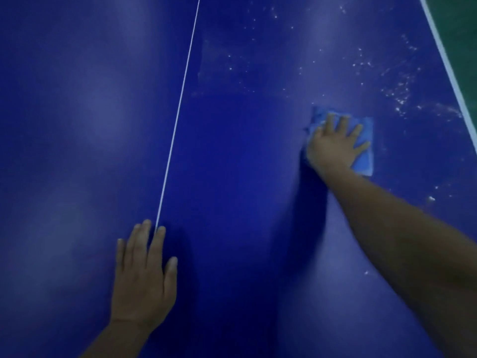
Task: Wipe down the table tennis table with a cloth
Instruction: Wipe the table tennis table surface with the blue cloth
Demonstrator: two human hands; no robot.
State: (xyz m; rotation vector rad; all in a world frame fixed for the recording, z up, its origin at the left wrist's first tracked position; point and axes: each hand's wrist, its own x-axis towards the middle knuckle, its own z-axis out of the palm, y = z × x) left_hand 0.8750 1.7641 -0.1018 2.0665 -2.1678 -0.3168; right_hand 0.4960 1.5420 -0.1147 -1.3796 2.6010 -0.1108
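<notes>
Cloth [365,161] lies at three o'clock under the spread right hand [334,143]; left hand [143,277] braces flat at seven. Sweep firmly toward one o'clock specks [397,94] on the table [245,177].

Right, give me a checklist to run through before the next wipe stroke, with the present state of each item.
1. Cloth lies flat on the table: ok.
2. Right hand presses on the cloth with fingers spread: ok.
3. Left hand rests flat on the table near the white centre line, bracing: ok.
4. White specks beyond the cloth, toward the far right edge, are cleared: not ok, they remain.
5. Strip between centre line and cloth looks free of specks: ok.
6. Cloth dampness or how dirty its underside is: cannot tell.
</notes>
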